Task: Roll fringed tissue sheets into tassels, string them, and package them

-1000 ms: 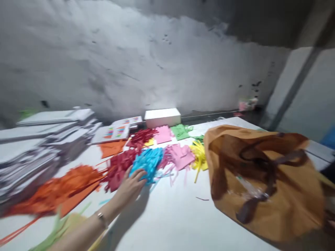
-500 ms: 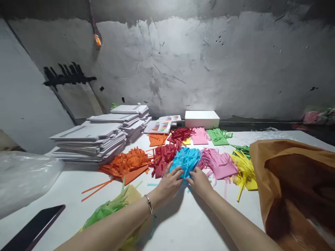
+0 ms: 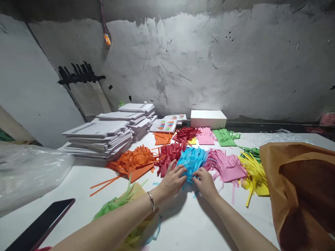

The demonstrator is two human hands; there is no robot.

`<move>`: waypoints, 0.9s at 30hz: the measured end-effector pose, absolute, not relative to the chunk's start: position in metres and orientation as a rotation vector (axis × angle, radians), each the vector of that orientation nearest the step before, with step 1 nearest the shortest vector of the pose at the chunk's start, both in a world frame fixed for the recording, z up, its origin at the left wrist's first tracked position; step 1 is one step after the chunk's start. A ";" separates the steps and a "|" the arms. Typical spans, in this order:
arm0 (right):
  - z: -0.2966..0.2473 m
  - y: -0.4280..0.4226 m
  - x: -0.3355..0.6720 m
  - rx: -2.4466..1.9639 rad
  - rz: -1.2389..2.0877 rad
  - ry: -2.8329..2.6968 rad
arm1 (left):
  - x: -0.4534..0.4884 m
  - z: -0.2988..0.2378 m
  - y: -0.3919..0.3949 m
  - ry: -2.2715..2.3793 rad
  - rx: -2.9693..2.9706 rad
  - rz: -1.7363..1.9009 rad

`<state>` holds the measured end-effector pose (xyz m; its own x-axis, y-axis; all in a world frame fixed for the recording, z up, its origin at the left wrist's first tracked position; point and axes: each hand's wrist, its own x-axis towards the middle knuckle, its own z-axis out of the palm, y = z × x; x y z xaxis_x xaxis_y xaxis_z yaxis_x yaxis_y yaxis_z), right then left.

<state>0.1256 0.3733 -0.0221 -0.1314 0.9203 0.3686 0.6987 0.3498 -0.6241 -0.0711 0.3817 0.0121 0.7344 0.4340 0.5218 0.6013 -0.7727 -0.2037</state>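
Observation:
A bright blue bundle of fringed tissue paper (image 3: 193, 157) lies on the white table, its strips bunched on top. My left hand (image 3: 171, 179) grips its near left edge with bent fingers. On its near right edge, my right hand (image 3: 206, 182) pinches the paper with thumb and fingers. Crimson fringed paper (image 3: 170, 155) touches the blue bundle's left side, and pink fringed paper (image 3: 227, 165) lies against its right. Orange fringed paper (image 3: 140, 160) sits farther left, yellow fringed paper (image 3: 253, 174) farther right. Green fringed paper (image 3: 112, 205) is partly hidden below my left forearm.
Stacks of white packets (image 3: 99, 130) stand at the back left, near a white box (image 3: 208, 119) by the wall. A brown bag (image 3: 277, 181) gapes on the right. At front left are a phone (image 3: 44, 225) and clear plastic wrap (image 3: 31, 174).
The whole view has turned slightly to the left, so everything sits further right in it. Both hands stay on the blue bundle, and my right fingers have drawn in a little.

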 end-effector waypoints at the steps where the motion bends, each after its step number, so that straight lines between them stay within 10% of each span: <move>1: -0.021 0.372 0.127 -1.374 0.383 -1.888 | -0.070 0.014 0.382 -0.796 -2.577 -0.648; 27: -0.007 0.373 0.130 -1.347 0.330 -2.101 | -0.069 0.040 0.398 -0.403 -2.606 -0.328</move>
<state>0.1305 0.3734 -0.0070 -0.2927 0.8854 0.3610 0.7322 0.4504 -0.5110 -0.0692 0.3982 0.0404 0.9278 0.2232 0.2990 0.3381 -0.8417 -0.4209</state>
